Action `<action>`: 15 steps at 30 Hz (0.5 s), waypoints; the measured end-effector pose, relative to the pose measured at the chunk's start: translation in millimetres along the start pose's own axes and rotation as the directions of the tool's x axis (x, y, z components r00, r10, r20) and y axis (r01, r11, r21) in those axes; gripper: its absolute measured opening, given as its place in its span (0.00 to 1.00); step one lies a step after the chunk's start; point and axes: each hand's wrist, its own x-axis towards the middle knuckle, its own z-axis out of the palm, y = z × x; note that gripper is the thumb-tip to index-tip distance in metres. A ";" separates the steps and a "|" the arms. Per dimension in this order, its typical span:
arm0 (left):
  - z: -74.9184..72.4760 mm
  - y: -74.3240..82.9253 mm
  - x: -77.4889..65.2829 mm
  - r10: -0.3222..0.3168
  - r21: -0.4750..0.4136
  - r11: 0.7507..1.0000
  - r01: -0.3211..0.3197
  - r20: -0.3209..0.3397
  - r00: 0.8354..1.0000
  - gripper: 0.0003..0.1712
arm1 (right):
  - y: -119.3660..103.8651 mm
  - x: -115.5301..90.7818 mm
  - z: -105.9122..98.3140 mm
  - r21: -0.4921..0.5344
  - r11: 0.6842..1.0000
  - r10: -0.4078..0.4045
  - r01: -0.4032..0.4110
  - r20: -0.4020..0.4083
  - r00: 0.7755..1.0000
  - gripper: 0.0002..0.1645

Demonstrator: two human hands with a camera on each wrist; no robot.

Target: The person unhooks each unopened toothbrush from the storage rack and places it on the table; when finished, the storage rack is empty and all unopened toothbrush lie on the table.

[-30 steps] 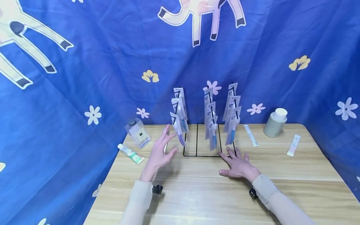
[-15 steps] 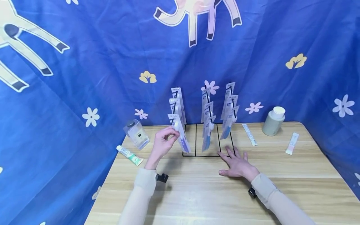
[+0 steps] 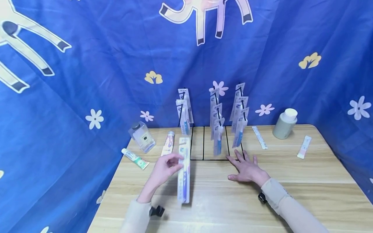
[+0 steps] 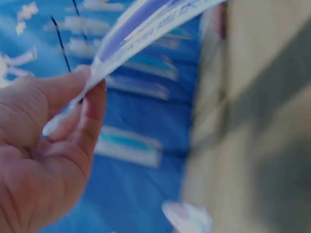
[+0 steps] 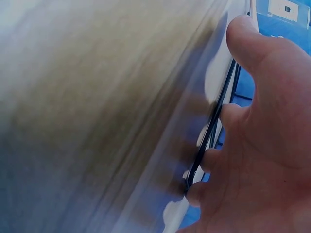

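Observation:
My left hand (image 3: 164, 168) pinches a packaged toothbrush (image 3: 184, 184) with a purple handle, held over the table in front of the rack. In the left wrist view, thumb and fingers grip one end of the clear pack (image 4: 141, 36). My right hand (image 3: 247, 170) lies with fingers spread at the front right corner of a black wire rack (image 3: 211, 160). Its fingertips touch the front wire (image 5: 214, 119) in the right wrist view. More packaged toothbrushes hang from the rack's hooks in left (image 3: 185, 116), middle (image 3: 218, 139) and right (image 3: 240, 129) columns.
Left of the rack are a clear square bottle (image 3: 144, 139), a green-and-white toothpaste tube (image 3: 135, 158) and a pinkish tube (image 3: 168, 144). On the right lie two slim sachets, one white (image 3: 260, 137) and one pinkish (image 3: 304, 147), near a grey-green bottle (image 3: 284, 126). A blue curtain (image 3: 116, 81) hangs behind.
My left hand reached the front toothbrush on the left hook, pinched it, and brought it off the hook toward me. The pinkish tube came into clearer view. My right hand stayed in place.

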 end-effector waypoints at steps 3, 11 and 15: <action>-13.2 -22.6 -29.4 -0.196 0.012 0.980 0.197 -0.065 0.978 0.17 | 0.4 0.8 1.1 -0.002 1.000 -0.011 0.011 -0.015 1.000 0.56; -39.1 -59.2 -83.8 -0.444 0.040 0.887 0.459 -0.198 0.874 0.16 | 0.7 1.6 0.8 -0.011 1.000 -0.024 0.024 -0.025 0.999 0.57; -41.5 -67.3 -93.7 -0.443 0.103 0.876 0.470 -0.213 0.871 0.13 | 2.2 2.5 3.6 -0.025 1.000 -0.012 0.011 -0.023 1.000 0.57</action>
